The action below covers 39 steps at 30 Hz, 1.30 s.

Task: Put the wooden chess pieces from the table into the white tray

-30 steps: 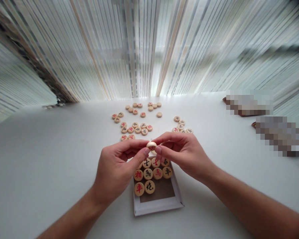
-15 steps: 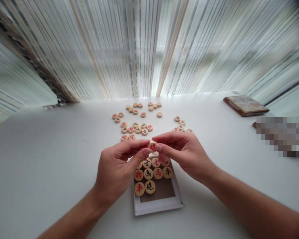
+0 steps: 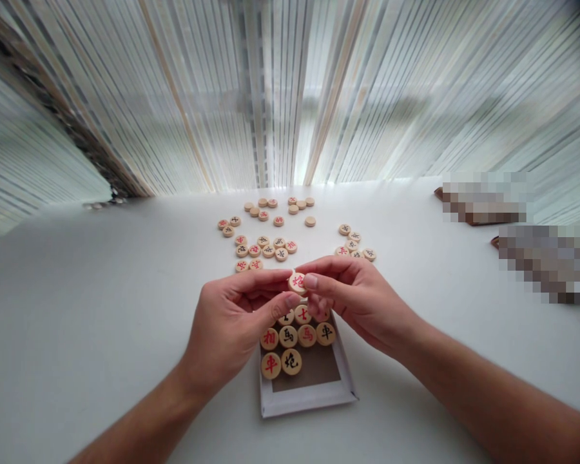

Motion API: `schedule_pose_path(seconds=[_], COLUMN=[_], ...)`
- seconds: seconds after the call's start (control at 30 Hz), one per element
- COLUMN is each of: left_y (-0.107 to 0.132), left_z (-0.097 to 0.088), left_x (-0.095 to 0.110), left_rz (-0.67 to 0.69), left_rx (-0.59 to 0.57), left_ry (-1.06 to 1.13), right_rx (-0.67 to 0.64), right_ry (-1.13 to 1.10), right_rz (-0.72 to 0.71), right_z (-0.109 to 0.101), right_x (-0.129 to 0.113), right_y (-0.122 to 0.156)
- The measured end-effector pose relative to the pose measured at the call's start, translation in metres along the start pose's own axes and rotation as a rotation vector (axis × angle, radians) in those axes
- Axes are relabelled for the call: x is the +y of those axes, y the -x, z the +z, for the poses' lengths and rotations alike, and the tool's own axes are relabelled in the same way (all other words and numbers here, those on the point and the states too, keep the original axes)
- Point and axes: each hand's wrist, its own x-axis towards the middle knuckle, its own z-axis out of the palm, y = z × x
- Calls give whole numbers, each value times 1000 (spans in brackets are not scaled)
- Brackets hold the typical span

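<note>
Between my hands, above the far end of an open box, is a round wooden Chinese chess piece (image 3: 297, 283) with a red character, its face tilted towards me. My left hand (image 3: 236, 322) pinches it from the left, with the forefinger at its edge and the thumb just below. From the right, my right hand (image 3: 357, 296) grips it between thumb and fingers. Below, the shallow white box (image 3: 314, 397) holds several pieces in rows, red and black characters facing up. A black-lettered piece (image 3: 291, 362) ends the nearest row. My fingers partly cover the farthest row.
Loose chess pieces (image 3: 267, 251) lie scattered beyond the box on the white table (image 3: 125, 309), some blank side up. Another cluster (image 3: 352, 245) lies behind my right hand. Two blurred-out flat objects sit at the far right. A striped curtain (image 3: 270, 96) hangs along the back.
The held piece has turned slightly, and more of its red face shows. My left thumb has shifted right and down along it. The pieces in the box have stayed put.
</note>
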Motion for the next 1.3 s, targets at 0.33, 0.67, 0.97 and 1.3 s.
schedule_pose_path(seconds=[0.33,0.67,0.97,1.3], left_y=[-2,-1,5,4], left_z=[0,-3,0,-4], left_x=[-1,0,-8,-10], left_rz=[3,26,188,575], left_rx=[-34,-15,8,-53], left_ry=[-66,-183,-311,-647], right_rx=[-23,-73,-68,-16], right_ry=[1,85,44,73], right_rz=[-59,-142,-54,61], right_z=[-2,0,0,2], right_x=[1,4,3,3], right_y=[3,2,3,4])
